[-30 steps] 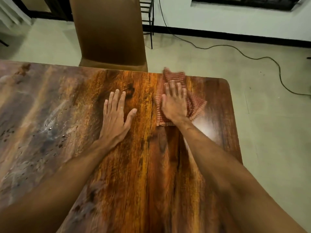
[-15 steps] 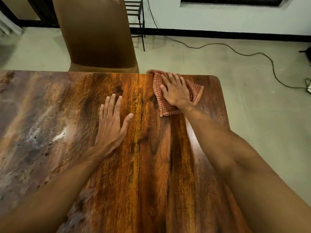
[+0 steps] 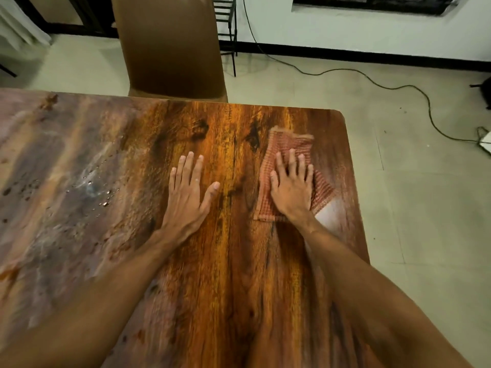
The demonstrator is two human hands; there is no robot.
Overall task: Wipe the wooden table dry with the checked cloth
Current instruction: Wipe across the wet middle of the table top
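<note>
The wooden table (image 3: 233, 274) fills the lower view, its right far corner rounded. A red-and-white checked cloth (image 3: 288, 142) lies flat near the table's right edge, a little back from the far edge. My right hand (image 3: 291, 189) presses down on it with the palm flat and the fingers spread, covering its middle. My left hand (image 3: 186, 197) rests flat on the bare wood to the left of the cloth, fingers apart, holding nothing. Water drops and a wet smear (image 3: 103, 200) sit on the table left of my left hand.
A brown chair (image 3: 170, 46) stands tucked against the table's far edge. Behind it are a black metal rack (image 3: 225, 11) and a black cable (image 3: 398, 87) trailing across the tiled floor. The floor drops away past the table's right edge.
My right hand has drawn the cloth back toward me from the far edge of the table. My left hand stays flat on the wood.
</note>
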